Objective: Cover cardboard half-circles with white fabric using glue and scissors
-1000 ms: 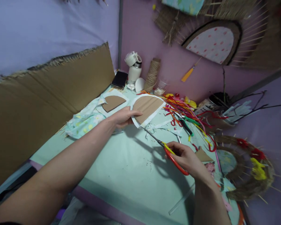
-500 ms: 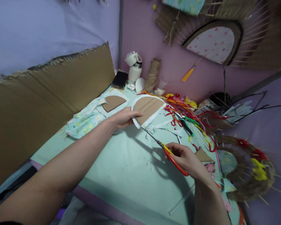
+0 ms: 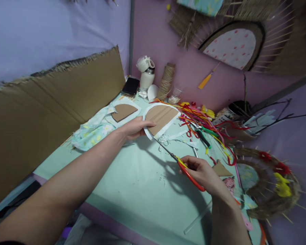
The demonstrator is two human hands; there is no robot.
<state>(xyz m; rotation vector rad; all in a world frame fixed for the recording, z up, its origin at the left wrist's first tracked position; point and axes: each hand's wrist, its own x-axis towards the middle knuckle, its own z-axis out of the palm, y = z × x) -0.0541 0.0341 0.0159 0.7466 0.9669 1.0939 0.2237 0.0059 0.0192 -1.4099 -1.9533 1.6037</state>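
Currently, R hand (image 3: 202,173) grips scissors (image 3: 191,178); clr cup (image 3: 177,91) behind w/ white bits (image 3: 173,99).

Single view, head-worn camera. It looked forward and down from above the near edge of the pale green tabletop (image 3: 132,190), both forearms entering from the bottom. The tabletop was close; the pink-purple wall (image 3: 153,41) stood farther back, across the top. Tall brown cardboard panel (image 3: 53,98) ran along frame left, round twine-wrapped wreath (image 3: 293,200) at frame right. No second view shared any of it.
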